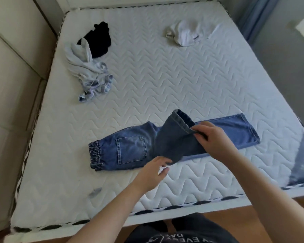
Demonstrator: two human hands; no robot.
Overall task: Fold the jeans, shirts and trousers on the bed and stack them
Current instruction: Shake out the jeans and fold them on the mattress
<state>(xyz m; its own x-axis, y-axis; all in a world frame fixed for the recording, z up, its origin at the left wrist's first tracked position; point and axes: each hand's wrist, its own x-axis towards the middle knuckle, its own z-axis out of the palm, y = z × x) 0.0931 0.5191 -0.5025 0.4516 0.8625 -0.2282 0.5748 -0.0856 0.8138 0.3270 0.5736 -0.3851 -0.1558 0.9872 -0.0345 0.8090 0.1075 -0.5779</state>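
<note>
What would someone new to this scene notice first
The blue jeans near the front edge of the mattress, with the right hand pinching a lifted leg hem and the left hand gripping the fold. Beyond, crumpled clothes: a black garment and pale shirt far left, a white garment far right.

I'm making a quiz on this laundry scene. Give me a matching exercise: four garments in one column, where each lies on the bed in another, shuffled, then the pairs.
Things:
1. jeans
2. black garment
3. white garment
4. pale blue shirt

Places:
A. far right, alone
B. near edge, under both hands
C. far left, farthest back
D. left, just in front of the black one

Pairs: 1-B, 2-C, 3-A, 4-D
</note>
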